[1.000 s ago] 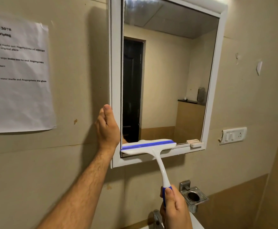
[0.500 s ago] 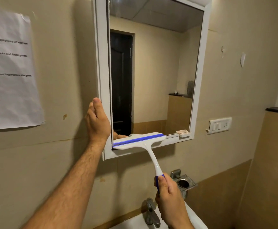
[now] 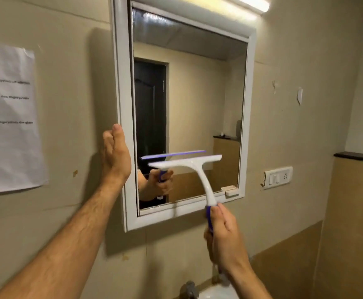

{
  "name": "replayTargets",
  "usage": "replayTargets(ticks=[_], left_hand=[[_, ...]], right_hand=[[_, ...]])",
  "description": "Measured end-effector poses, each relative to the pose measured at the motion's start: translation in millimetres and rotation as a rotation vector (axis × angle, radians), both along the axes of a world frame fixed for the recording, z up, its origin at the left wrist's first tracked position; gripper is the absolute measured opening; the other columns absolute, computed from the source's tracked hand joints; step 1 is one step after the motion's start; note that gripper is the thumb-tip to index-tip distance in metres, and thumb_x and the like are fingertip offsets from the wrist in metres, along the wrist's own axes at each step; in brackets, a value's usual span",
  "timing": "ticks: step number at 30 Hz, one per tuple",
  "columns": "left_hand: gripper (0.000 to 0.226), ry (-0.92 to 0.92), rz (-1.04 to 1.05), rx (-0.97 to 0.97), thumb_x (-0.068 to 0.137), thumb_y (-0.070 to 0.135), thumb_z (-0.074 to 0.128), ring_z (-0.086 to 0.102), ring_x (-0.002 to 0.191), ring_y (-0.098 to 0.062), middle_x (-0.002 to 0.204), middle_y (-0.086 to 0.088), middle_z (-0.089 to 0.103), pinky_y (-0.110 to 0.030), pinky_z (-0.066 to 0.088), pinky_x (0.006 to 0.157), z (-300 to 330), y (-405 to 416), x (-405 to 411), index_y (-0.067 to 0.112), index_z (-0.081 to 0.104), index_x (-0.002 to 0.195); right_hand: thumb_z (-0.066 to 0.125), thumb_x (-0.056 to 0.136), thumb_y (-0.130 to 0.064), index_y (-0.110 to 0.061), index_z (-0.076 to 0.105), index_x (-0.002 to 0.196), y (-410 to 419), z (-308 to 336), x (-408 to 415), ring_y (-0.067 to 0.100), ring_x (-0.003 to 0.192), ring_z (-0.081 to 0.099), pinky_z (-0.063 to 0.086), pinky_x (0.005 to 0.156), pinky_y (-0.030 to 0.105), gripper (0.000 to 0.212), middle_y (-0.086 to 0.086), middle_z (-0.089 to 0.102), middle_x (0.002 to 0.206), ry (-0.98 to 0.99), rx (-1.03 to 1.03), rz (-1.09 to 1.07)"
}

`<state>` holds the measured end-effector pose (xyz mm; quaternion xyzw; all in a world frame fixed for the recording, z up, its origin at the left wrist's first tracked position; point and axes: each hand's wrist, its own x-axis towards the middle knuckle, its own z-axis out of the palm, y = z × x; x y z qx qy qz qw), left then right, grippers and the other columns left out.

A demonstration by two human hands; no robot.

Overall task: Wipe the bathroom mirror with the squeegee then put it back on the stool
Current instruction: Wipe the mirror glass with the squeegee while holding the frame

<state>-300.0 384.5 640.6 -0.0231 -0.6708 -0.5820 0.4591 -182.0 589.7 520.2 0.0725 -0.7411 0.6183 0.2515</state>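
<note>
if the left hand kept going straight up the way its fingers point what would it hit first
Probably nothing: the left hand points up along the mirror frame, sliding beside its left edge. The wall above looks free to the picture's top, though depth is unclear.

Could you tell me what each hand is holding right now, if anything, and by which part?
The right hand holds the squeegee by its blue handle end. The left hand holds nothing; it rests open beside the mirror frame.

Upper mirror [image 3: 198, 93] glass unobstructed; left hand [image 3: 115, 156] blocks frame's left edge.
</note>
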Motion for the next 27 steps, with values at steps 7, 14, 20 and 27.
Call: replayTargets(ticks=[7, 14, 20, 27], left_hand=[[0.059, 0.157, 0.145, -0.192, 0.094, 0.054, 0.036, 0.047, 0.112, -0.029, 0.129, -0.014, 0.049, -0.029, 0.032, 0.083, 153.6, 2.6, 2.6, 0.010, 0.041, 0.132], [0.058, 0.278, 0.198, -0.116, 0.096, 0.056, 0.030, 0.037, 0.061, -0.001, 0.094, 0.000, 0.052, -0.018, 0.023, 0.050, 163.8, 9.4, -13.2, 0.010, 0.046, 0.127], [0.062, 0.320, 0.190, -0.128, 0.095, 0.059, 0.028, 0.050, 0.075, -0.012, 0.103, -0.010, 0.061, -0.016, 0.026, 0.050, 164.5, 7.7, -19.0, 0.009, 0.045, 0.127], [0.062, 0.317, 0.207, -0.146, 0.093, 0.057, 0.034, 0.049, 0.089, -0.015, 0.116, -0.014, 0.058, -0.028, 0.038, 0.065, 162.0, 8.7, -18.3, 0.010, 0.039, 0.133]], right_hand=[[0.034, 0.101, -0.039, -0.013, 0.053, 0.092, 7.8, 172.7, -42.2, 0.008, 0.042, 0.039, 0.036, 0.041, 0.023, 0.033, 0.001, 0.046, 0.060, 0.198, -0.172, 0.013], [0.033, 0.099, -0.036, -0.011, 0.051, 0.092, 21.8, 230.9, -69.7, 0.012, 0.042, 0.035, 0.034, 0.041, 0.021, 0.031, 0.003, 0.043, 0.058, 0.214, -0.216, 0.010], [0.033, 0.101, -0.028, -0.010, 0.049, 0.082, 28.3, 194.6, -72.7, 0.007, 0.039, 0.036, 0.036, 0.039, 0.021, 0.031, 0.004, 0.041, 0.058, 0.294, -0.089, -0.080], [0.033, 0.101, -0.024, -0.006, 0.048, 0.087, 31.7, 242.2, -82.1, 0.013, 0.046, 0.036, 0.034, 0.043, 0.023, 0.027, 0.005, 0.042, 0.061, 0.381, -0.149, -0.115]])
